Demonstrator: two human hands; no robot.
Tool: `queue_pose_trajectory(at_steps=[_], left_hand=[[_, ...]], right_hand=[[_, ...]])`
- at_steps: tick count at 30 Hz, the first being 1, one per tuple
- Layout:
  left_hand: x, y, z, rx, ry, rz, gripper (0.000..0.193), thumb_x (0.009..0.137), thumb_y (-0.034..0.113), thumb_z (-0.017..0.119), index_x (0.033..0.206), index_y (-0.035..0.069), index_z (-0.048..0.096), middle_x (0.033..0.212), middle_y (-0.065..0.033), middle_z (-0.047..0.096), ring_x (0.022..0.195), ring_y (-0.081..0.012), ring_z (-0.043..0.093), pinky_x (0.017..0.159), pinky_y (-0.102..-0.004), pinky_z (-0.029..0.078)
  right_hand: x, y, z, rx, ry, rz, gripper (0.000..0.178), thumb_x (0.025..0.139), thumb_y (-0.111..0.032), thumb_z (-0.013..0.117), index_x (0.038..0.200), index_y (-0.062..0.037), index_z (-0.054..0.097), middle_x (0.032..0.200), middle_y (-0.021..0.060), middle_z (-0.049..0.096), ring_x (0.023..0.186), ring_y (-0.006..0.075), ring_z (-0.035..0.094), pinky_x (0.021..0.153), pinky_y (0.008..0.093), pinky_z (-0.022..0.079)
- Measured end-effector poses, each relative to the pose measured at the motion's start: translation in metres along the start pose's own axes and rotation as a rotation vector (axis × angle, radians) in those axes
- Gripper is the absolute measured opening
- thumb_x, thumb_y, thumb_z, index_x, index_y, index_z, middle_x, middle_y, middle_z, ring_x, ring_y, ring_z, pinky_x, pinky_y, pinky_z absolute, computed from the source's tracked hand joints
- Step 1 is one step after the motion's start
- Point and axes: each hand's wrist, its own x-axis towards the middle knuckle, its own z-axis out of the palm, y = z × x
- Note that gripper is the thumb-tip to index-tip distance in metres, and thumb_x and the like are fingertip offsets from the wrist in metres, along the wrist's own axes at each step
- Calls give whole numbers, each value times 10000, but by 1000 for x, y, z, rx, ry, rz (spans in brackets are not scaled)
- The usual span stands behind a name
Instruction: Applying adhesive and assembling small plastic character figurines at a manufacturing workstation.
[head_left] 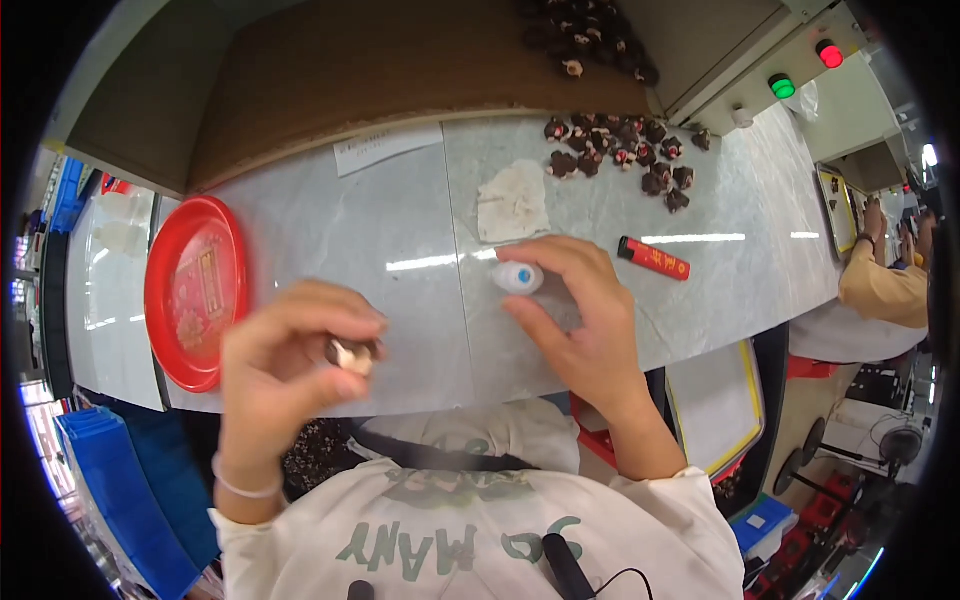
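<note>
My left hand [285,365] pinches a small dark brown and cream figure piece [352,356] between thumb and fingers, above the table's near edge. In my right hand [595,335] is a small white plastic bottle [517,277] with a blue tip, gripped between thumb and forefinger. The bottle's tip faces up toward the head view. Just beyond it lies a crumpled white cloth [513,203]. A red stick with a black end [655,258], shaped like a lighter, rests right of my right hand. Farther back, several brown figure pieces [620,150] are spread over the grey table.
A red oval tray [153,285] stands at the left. Under the shelf [330,70] more dark pieces [590,35] are heaped. White paper [388,147] lies by the shelf's edge. Green [781,86] and red [830,54] buttons sit upper right; another person's arm [885,285] is at far right.
</note>
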Motion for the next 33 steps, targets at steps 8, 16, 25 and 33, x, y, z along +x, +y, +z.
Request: queue_pose_trajectory(at_steps=[8, 16, 25, 33], left_hand=[[-20, -56, 31, -450, 25, -139, 323, 714, -16, 653, 1014, -58, 542, 1040, -152, 542, 889, -198, 568, 767, -282, 480], [-10, -64, 36, -457, 35, -147, 402, 707, 80, 679, 1043, -64, 510, 1013, -155, 558, 865, -185, 578, 747, -274, 493], [-11, -70, 37, -346, 52, -116, 485, 668, 181, 728, 1020, -66, 503, 981, -193, 573, 846, -197, 592, 727, -277, 526], [-9, -68, 39, -305, 77, -100, 497, 666, 198, 730, 1017, -67, 500, 969, -188, 571, 854, -204, 589, 724, -281, 531]], right_hand=[[-14, -10, -12, 453, -59, 249, 431, 800, -259, 622, 1080, 51, 513, 984, 82, 490, 776, 145, 565, 670, 242, 456], [-14, -18, -38, 522, 79, 297, 539, 626, -292, 768, 970, 1, 475, 930, 130, 499, 800, 152, 516, 671, 228, 428], [4, -24, -34, 352, -77, 285, 553, 750, -428, 599, 1000, 47, 464, 952, 186, 494, 861, 236, 513, 748, 314, 395], [0, -23, -33, 318, -72, 223, 527, 773, -370, 555, 1004, 94, 464, 930, 197, 486, 839, 264, 536, 735, 314, 457]])
